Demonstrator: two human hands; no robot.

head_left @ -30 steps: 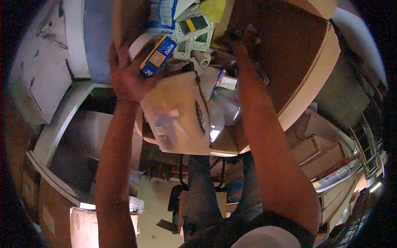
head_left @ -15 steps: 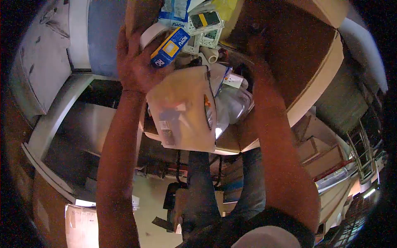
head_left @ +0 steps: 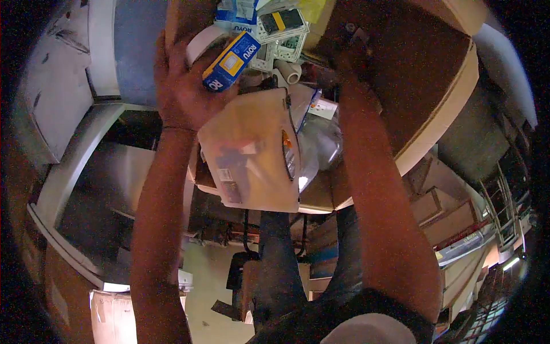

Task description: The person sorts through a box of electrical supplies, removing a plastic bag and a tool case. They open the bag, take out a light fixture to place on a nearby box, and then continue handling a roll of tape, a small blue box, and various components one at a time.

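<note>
At the upper left, my left hand is spread around a blue and yellow ROYU box and a white rounded item, with its fingers partly behind them. Below lies a cloudy plastic container, tilted. My right hand reaches into the dark inside of a cardboard box; its fingers are dim, and a small item shows near them. Between the hands are white switch plates, a cream-coloured roll and clear plastic packaging.
Blue ROYU packets and a yellow bag lie at the top. Another cardboard box stands on the floor at lower left. Shelving with boxes is at the right. My legs are below the open box.
My left hand, the ROYU box and the white item have shifted slightly left. My right hand has moved a little up and left, and a small item now shows near it.
</note>
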